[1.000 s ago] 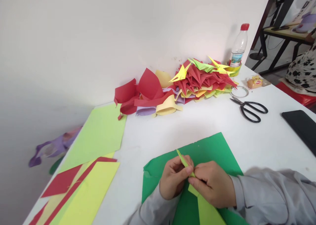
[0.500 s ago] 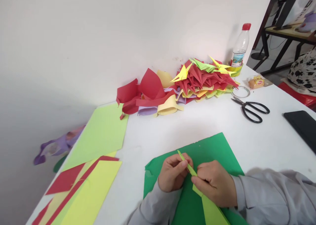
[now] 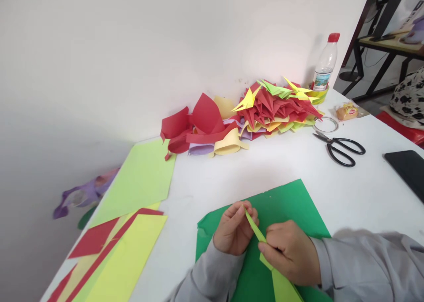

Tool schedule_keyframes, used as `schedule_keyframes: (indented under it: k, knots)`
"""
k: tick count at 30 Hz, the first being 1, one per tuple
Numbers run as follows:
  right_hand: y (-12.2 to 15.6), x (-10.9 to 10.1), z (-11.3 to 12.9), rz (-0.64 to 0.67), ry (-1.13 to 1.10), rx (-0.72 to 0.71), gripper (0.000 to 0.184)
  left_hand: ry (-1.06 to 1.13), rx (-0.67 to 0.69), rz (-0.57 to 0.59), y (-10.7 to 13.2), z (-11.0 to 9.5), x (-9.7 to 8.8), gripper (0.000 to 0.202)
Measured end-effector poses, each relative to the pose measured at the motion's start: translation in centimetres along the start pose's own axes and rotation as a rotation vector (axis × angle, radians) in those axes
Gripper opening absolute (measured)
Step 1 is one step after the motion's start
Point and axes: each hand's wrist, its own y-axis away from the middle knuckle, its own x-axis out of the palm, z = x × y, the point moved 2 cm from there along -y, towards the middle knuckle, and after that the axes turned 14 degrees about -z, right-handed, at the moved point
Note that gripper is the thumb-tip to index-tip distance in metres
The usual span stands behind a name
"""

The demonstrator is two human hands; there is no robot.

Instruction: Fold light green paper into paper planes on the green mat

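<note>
Both hands work a narrow folded strip of light green paper over a dark green sheet near the table's front edge. My left hand pinches the strip's pointed upper tip between thumb and fingers. My right hand is curled over the strip's middle and presses it down. The strip's wider lower part runs toward the bottom edge of the picture. Grey sleeves cover both forearms.
A heap of folded paper cranes and curled red, cream and purple scraps lies by the wall. Black scissors, a tape ring, a water bottle and a black phone are at the right. Light green, yellow and red sheets overhang the left edge.
My left hand has slid up to the strip's tip and the strip now shows longer between the hands. The camera has shifted slightly, so everything sits a little further right.
</note>
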Motion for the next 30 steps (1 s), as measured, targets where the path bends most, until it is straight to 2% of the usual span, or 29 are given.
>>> schedule_keyframes:
  k: [15, 30]
  knots:
    - [0.00, 0.16, 0.11, 0.029, -0.002, -0.017, 0.039, 0.020, -0.049, -0.011, 0.51, 0.05, 0.21, 0.026]
    - [0.08, 0.26, -0.01, 0.026, -0.022, -0.005, 0.037, 0.035, -0.019, -0.039, 0.65, -0.30, 0.72, 0.021]
